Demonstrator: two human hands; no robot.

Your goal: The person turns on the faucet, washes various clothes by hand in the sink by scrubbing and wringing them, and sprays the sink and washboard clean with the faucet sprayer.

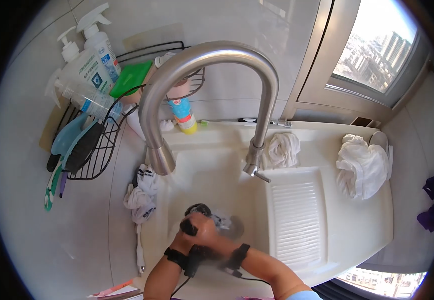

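Note:
Over the sink basin (209, 172), my left hand (181, 243) and my right hand (206, 231) are pressed together, fingers closed around a wet black cloth (189, 228). Parts of the cloth stick out between the hands and beyond them. Its exact kind cannot be made out. White suds (221, 220) float beside the right hand, near a dark blurred patch in the water. My right hand covers much of the left. A black band is on each wrist, with thin cables running from them.
A steel faucet (209, 50) arches over the basin. To the right are a ribbed washboard (297, 220), a folded white cloth (283, 150) and a bundled white cloth (361, 167). Crumpled white socks (144, 195) lie on the left rim. A wire rack (99, 155) holds bottles and brushes.

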